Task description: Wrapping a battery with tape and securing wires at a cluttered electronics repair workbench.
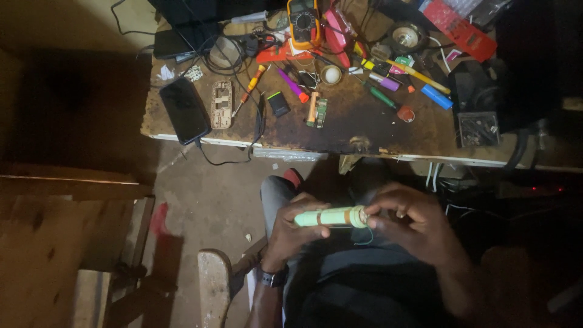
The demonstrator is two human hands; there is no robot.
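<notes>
1. A pale green cylindrical battery pack [331,217] lies level over the person's lap, below the near edge of the table [364,130].
2. The left hand [294,234] has its fingers [306,212] wrapped around the pack's left half, clenched on it from beneath and behind.
3. The right hand [410,222] pinches the pack's right end, its fingers [379,211] closed on the tip beside a brown tape band; a thin wire [364,238] loops just below.
4. A wristwatch [273,278] sits on the left wrist.
5. On the table, well apart from the hands, lie a black phone [184,109], a yellow multimeter [303,21], a small circuit board [317,110] and a blue cell [437,97].
6. A dark square box [478,129] stands at the table's right; what it holds cannot be made out.
</notes>
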